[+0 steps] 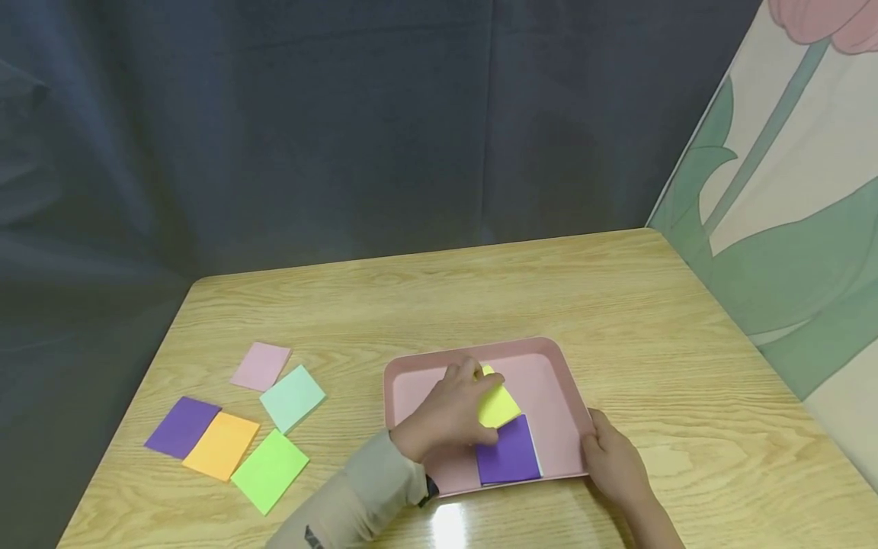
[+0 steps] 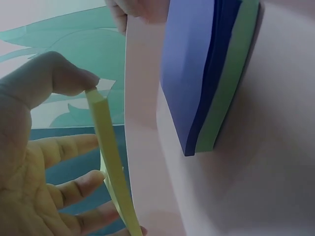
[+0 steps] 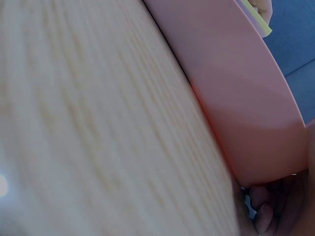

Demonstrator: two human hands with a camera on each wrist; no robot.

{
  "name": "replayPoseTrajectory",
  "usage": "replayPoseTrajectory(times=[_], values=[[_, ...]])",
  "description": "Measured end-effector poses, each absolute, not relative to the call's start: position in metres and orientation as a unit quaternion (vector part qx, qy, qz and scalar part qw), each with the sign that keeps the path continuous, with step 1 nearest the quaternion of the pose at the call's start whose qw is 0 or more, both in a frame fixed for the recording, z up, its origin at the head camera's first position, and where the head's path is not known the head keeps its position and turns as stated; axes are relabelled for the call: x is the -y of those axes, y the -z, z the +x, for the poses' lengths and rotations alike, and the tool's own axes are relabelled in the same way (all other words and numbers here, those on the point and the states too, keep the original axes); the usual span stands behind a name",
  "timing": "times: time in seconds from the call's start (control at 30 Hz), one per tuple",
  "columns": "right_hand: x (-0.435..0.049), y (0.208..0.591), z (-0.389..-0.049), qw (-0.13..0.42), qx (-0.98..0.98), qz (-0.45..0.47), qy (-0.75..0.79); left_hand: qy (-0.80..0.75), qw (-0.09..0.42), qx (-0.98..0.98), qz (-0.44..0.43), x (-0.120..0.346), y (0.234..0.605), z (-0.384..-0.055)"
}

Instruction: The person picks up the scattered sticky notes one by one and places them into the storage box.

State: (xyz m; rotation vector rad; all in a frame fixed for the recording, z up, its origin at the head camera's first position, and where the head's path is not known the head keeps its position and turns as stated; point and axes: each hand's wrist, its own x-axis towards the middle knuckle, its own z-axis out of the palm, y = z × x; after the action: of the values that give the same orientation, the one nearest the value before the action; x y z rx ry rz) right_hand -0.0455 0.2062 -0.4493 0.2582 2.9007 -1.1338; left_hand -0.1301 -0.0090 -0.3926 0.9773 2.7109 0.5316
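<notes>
My left hand (image 1: 449,408) pinches a yellow sticky note pad (image 1: 499,406) between thumb and fingers, over the pink tray (image 1: 557,381). In the left wrist view the yellow pad (image 2: 109,147) stands tilted on edge, with the thumb at its top end. Inside the tray, a purple sticky note pad (image 1: 509,454) lies on top of a green pad (image 2: 224,83), which shows as a pale edge underneath. My right hand (image 1: 617,461) grips the tray's right side near its front corner, thumb over the rim and other fingers mostly hidden.
Left of the tray, on the wooden table (image 1: 384,297), lie several sticky note pads: pink (image 1: 261,364), mint (image 1: 293,398), purple (image 1: 183,427), orange (image 1: 222,445) and lime green (image 1: 270,471). A dark curtain (image 1: 377,137) hangs behind the table, and a flower-patterned panel (image 1: 789,206) stands at right.
</notes>
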Motion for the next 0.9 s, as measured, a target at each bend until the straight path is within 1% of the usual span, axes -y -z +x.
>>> replayPoseTrajectory(times=[0.53,0.9], values=[[-0.206,0.450,-0.046,0.016,-0.928,0.082,0.363,-0.096,0.133,-0.908,0.385,-0.005,0.397,-0.129],[-0.206,0.450,-0.046,0.019,-0.924,0.089,0.371,-0.056,0.139,-0.906,0.397,-0.013,0.403,-0.126]])
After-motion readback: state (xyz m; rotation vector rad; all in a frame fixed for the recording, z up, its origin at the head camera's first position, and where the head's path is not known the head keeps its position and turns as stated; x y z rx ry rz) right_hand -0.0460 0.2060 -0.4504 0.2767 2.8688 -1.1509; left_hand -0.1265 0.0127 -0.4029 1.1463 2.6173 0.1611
